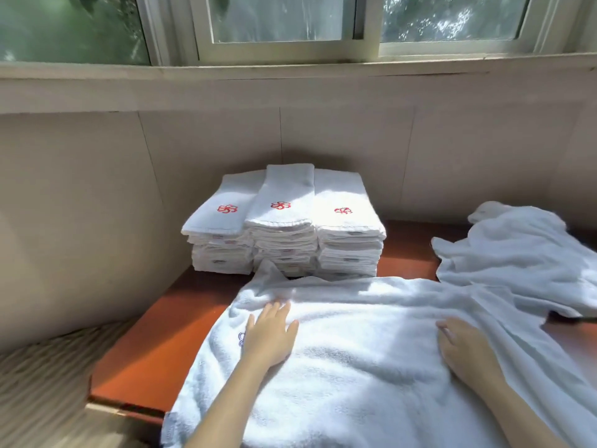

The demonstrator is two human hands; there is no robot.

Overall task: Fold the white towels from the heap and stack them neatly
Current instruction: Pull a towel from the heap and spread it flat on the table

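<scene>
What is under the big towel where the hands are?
The spread towel lies on a reddish-brown table, which shows at its left edge. Anything else beneath it is covered and cannot be seen.

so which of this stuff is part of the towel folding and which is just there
Job: spread towel, left hand and right hand resting on it, folded stacks, unfolded heap.
Just there: red-brown table, window, wall.

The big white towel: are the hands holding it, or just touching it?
Just touching the towel. The left hand lies flat on its left part, the right hand rests on its right part; neither grips it.
</scene>
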